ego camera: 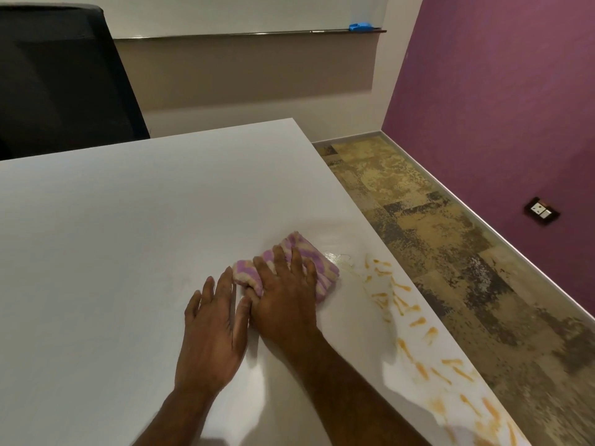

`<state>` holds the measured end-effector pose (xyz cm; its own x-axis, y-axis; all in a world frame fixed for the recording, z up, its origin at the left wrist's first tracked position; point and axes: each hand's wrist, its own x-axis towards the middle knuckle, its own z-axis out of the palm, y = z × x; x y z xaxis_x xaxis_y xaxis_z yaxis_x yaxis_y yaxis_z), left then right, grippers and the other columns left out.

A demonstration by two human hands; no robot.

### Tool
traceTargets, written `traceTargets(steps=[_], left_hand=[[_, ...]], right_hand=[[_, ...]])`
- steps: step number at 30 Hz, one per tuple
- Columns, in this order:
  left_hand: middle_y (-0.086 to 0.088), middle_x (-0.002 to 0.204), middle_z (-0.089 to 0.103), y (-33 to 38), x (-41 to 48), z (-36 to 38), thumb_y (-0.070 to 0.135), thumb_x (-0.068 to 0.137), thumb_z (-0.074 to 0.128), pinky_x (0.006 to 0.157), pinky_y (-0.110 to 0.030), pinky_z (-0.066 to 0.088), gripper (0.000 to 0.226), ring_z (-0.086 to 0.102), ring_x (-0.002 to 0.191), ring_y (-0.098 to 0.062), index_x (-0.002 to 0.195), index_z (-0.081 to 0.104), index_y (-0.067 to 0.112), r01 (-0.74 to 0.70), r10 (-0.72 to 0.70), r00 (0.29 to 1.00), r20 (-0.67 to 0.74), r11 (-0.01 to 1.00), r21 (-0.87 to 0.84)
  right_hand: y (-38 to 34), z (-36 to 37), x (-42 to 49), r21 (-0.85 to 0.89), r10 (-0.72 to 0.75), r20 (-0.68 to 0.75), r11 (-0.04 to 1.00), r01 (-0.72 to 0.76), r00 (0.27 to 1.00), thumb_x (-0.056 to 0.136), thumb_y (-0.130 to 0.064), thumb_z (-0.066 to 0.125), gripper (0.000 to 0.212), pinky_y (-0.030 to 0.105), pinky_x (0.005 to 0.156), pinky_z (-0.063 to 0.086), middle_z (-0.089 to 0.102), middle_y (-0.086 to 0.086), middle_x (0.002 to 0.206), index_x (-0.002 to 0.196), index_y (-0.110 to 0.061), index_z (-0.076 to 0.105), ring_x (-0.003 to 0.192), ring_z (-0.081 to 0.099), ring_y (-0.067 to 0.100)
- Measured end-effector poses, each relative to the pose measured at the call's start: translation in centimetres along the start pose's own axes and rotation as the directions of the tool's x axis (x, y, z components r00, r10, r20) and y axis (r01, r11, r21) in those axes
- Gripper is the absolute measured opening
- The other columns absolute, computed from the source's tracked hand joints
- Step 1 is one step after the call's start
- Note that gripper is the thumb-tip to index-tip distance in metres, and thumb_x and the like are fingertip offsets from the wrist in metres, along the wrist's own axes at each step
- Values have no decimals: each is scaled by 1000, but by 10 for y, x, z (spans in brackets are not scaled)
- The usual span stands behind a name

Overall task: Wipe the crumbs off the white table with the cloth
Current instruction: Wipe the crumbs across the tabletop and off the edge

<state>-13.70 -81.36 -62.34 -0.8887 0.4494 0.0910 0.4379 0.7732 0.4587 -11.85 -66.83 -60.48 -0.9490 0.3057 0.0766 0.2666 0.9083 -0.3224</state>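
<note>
Your right hand (pixel 283 294) lies on top of the cloth (pixel 323 268), its grip spread: the fingers fan out nearly straight over the bunched fabric and press it down, with the thumb tucked against the cloth's near side. The cloth is a soft, fluffy wad with wavy lilac and cream stripes. It sits on the table (pixel 128 236) just below the middle of your view, toward 6 o'clock and near the table's right edge. Your left hand (pixel 211 333) rests flat on the bare surface right beside the other hand, at 7 o'clock. Its grip is loose and empty, the fingers straight and only a little apart, with the fingertips close to the cloth's left end. The table is a smooth, matte white slab with a sharp square corner at 12 o'clock. From 4 to 5 o'clock a band of orange streaks (pixel 418 323) runs along the right edge, thin and smeared, and a small glossy wet patch (pixel 338 257) lies just right of the cloth. Past that edge is the floor (pixel 450 236), mottled tan and grey in blocky tiles. A black mesh chair back (pixel 58 82) stands at 10 o'clock. A flat purple wall (pixel 499 91) fills 2 o'clock and carries a dark socket plate (pixel 542 211) at 3 o'clock.
</note>
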Motion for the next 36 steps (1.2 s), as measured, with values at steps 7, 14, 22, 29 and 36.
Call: traceTargets(steps=[7, 14, 22, 29, 36], left_hand=[[1, 172, 21, 4, -1, -1, 66, 99, -8, 131, -44, 8, 83, 8, 161, -19, 164, 21, 25, -50, 46, 998, 49, 994, 97], [2, 171, 24, 4, -3, -1, 61, 101, -7, 130, -44, 11, 78, 9, 161, -18, 164, 24, 27, -53, 47, 997, 55, 990, 132], [-1, 169, 29, 4, -4, -1, 57, 104, -1, 129, -45, 13, 73, 15, 160, -21, 163, 28, 25, -58, 50, 997, 58, 987, 147], [-9, 165, 38, 4, -4, -2, 48, 106, 14, 126, -50, 23, 65, 28, 157, -30, 160, 35, 19, -73, 62, 996, 58, 975, 208], [-15, 159, 46, 10, -7, -2, 47, 106, 23, 122, -54, 29, 61, 37, 151, -37, 154, 46, 16, -77, 72, 997, 33, 971, 225]], right_hand=[[18, -5, 24, -46, 116, -82, 992, -120, 990, 98, -66, 34, 61, 59, 124, 12, 34, 13, 166, 148, -33, 48, 155, 20, 40], [62, -19, 35, -75, 242, -127, 965, -253, 962, 95, -61, 42, 56, 59, 123, 13, 34, 11, 165, 145, -36, 52, 156, 16, 38], [113, -42, 15, -120, 349, -143, 923, -366, 926, 92, -56, 34, 60, 58, 121, 18, 35, 10, 163, 145, -33, 49, 154, 21, 39], [127, -54, -24, -83, 382, -161, 914, -398, 910, 88, -54, 34, 58, 61, 120, 22, 40, 7, 161, 138, -32, 54, 152, 25, 39], [131, -63, -76, -111, 379, -118, 913, -392, 918, 94, -51, 35, 55, 60, 120, 22, 37, 3, 163, 143, -34, 50, 151, 27, 34]])
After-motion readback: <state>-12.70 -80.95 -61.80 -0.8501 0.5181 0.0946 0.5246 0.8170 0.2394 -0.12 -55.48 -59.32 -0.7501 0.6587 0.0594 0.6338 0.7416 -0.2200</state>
